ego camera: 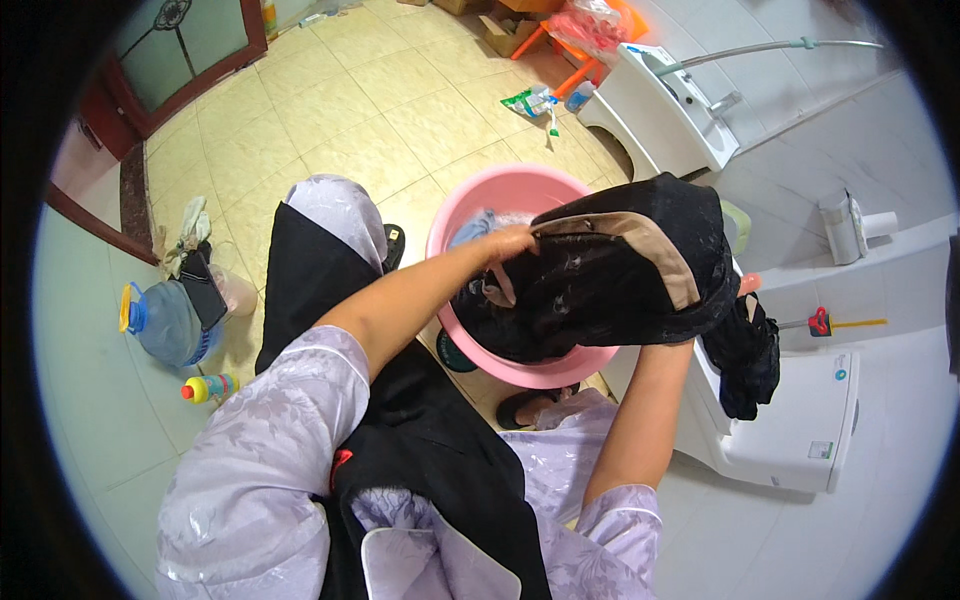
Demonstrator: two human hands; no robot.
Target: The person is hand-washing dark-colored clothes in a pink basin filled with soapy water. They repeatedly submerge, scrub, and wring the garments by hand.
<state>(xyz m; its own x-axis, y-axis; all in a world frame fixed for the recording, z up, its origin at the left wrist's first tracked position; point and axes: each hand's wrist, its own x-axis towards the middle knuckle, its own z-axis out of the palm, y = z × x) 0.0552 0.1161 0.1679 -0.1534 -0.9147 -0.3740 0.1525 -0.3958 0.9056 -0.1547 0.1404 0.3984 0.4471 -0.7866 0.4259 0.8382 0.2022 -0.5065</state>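
A black garment with a beige inner band [592, 285] is stretched above a pink plastic basin [480, 184], and part of it hangs into the basin. My left hand [512, 244] grips its edge at the beige band. The right forearm reaches up to the far side of the cloth, which covers my right hand, so its fingers are hidden. Light blue cloth [474, 227] lies in the basin beside some whitish suds. The basin stands on the floor between my feet.
On the right are a white toilet [787, 427] with a black cloth [742, 360] draped on it, and a white washbasin [652, 112]. A large water bottle [169, 322], a smartphone [201, 289] and a yellow-capped bottle [211, 388] are at left. An orange stool [574, 67] stands beyond.
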